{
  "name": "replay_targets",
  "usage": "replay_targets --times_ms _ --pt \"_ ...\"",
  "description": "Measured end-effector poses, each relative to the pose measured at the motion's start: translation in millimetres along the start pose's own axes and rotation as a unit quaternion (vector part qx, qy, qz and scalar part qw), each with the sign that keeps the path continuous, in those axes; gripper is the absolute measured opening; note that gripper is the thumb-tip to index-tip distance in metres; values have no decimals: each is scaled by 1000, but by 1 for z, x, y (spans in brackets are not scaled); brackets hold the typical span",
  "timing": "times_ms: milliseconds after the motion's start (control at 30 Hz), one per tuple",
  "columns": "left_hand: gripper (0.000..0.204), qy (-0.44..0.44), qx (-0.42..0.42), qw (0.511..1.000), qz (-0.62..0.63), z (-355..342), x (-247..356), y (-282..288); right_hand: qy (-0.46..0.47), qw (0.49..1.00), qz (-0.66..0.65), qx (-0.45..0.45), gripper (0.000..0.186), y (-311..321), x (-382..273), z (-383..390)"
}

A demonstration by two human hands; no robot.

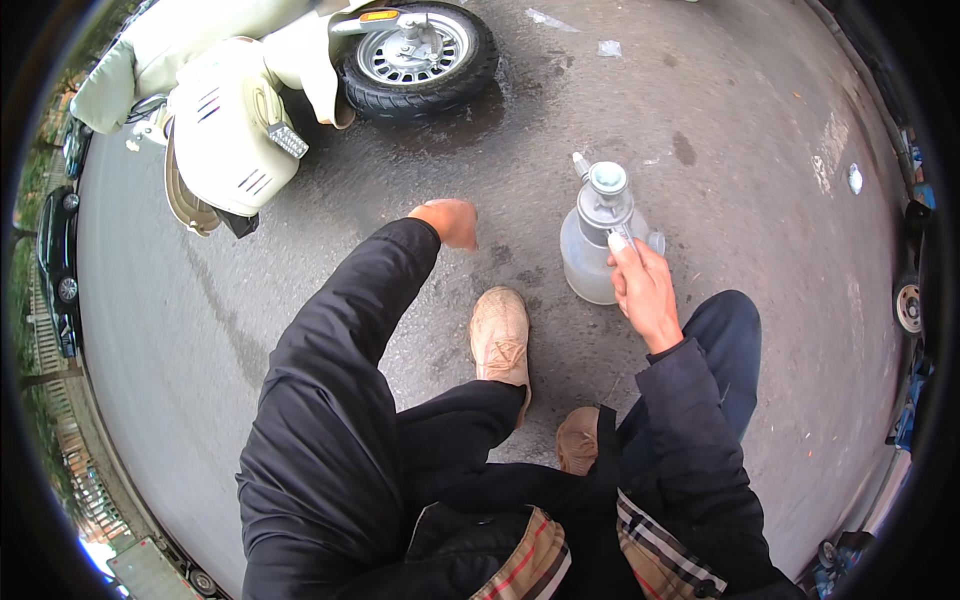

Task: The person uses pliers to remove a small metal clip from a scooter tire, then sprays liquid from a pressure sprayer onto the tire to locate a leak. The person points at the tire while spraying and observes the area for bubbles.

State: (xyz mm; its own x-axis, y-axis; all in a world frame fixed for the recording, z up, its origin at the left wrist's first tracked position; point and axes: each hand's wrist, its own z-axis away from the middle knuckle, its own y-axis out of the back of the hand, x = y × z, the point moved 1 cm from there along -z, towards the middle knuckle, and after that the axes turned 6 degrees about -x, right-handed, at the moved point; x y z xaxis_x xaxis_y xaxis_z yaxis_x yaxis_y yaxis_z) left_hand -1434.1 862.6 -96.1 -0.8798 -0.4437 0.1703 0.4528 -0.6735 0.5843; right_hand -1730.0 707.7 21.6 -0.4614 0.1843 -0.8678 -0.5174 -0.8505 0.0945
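My right hand (643, 290) grips the handle of a translucent pump spray bottle (592, 235) with a grey top, held above the wet asphalt. My left hand (450, 220) reaches forward out of a black sleeve, empty, its fingers curled loosely and a little blurred. It hangs over the ground between the bottle and a cream-coloured scooter (235, 100). My two tan shoes (500, 335) stand below the hands.
The scooter lies tipped at the upper left, its rear wheel (415, 55) near the top middle. Dark parked cars (55, 260) line the left rim. More wheels and objects (908, 305) sit along the right rim. Grey asphalt (760, 180) spreads around.
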Motion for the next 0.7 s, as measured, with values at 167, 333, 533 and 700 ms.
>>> replay_targets --times_ms 167,333,533,700 --pt "49 7 -39 999 1 4 1 -10 -32 996 -60 -65 47 -9 -10 15" --pt "49 11 -66 998 12 13 5 -7 31 987 1 -159 45 -25 -16 22" --pt "49 24 -60 998 28 18 5 -3 -58 986 -123 -91 44 -29 -19 25" --pt "49 11 -54 998 16 16 1 -5 29 985 47 -165 43 -28 -15 22"
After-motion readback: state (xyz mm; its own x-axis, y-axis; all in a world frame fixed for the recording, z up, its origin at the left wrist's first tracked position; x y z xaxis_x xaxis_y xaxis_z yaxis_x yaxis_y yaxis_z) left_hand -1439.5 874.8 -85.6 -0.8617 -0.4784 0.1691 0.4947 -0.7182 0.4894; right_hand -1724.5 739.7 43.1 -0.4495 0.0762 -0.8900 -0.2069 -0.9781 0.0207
